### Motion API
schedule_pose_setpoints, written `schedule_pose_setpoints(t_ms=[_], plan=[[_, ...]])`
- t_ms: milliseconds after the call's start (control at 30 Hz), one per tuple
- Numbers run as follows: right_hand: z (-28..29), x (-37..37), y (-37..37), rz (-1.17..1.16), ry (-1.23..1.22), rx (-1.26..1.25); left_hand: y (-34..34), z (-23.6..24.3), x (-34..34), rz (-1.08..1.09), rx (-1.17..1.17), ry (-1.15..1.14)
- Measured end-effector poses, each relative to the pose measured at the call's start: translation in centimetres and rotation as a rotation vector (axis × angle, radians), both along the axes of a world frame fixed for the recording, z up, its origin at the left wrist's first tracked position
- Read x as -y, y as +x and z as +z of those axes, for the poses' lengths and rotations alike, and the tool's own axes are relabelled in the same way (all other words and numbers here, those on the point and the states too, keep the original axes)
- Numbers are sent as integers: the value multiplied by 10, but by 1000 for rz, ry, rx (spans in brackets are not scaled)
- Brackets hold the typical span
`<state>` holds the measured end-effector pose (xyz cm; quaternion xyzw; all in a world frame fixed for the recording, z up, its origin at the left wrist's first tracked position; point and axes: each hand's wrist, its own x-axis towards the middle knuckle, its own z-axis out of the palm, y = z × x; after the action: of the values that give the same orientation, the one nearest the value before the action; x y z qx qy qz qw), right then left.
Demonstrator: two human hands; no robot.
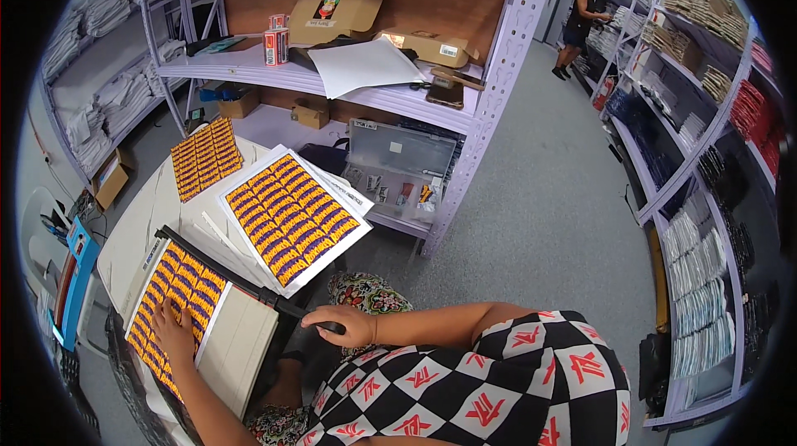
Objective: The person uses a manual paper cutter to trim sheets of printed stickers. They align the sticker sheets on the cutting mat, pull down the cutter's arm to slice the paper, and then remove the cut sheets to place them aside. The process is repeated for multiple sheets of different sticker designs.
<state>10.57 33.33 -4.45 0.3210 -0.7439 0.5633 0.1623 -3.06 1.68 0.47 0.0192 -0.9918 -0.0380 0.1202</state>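
Observation:
A guillotine paper cutter (241,340) with a pale bed lies at the near edge of the white table, partly over my lap. On its bed is a printed sheet (176,270) of repeated orange and purple labels. My left hand (173,334) rests flat on that sheet, fingers spread. My right hand (350,325) is closed around the black handle (330,327) at the end of the lowered cutter arm. Beyond the cutter sits a stack of similar white-bordered sheets (290,218). Farther left lies a cut sheet of labels (206,160) without a white border.
A lilac metal shelf (490,72) stands ahead, bearing an open cardboard box (344,14), white paper (365,64) and a phone (446,93). Below is a clear plastic case (398,168). Racks of folded clothes (697,280) line the right, where another person (579,26) stands far off.

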Motion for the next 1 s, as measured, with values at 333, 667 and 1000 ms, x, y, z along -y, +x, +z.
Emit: schedule_pose_setpoints(t_ms=[333, 667, 1000], plan=[[0, 1, -1, -16, 13, -5, -2, -5, 3, -4, -24, -2], [0, 1, -1, -22, 14, -26, 0, 1, -2, 22, 7, 9], [-2, 2, -1, -18, 11, -15, -1, 1, -2, 30, 2, 16]])
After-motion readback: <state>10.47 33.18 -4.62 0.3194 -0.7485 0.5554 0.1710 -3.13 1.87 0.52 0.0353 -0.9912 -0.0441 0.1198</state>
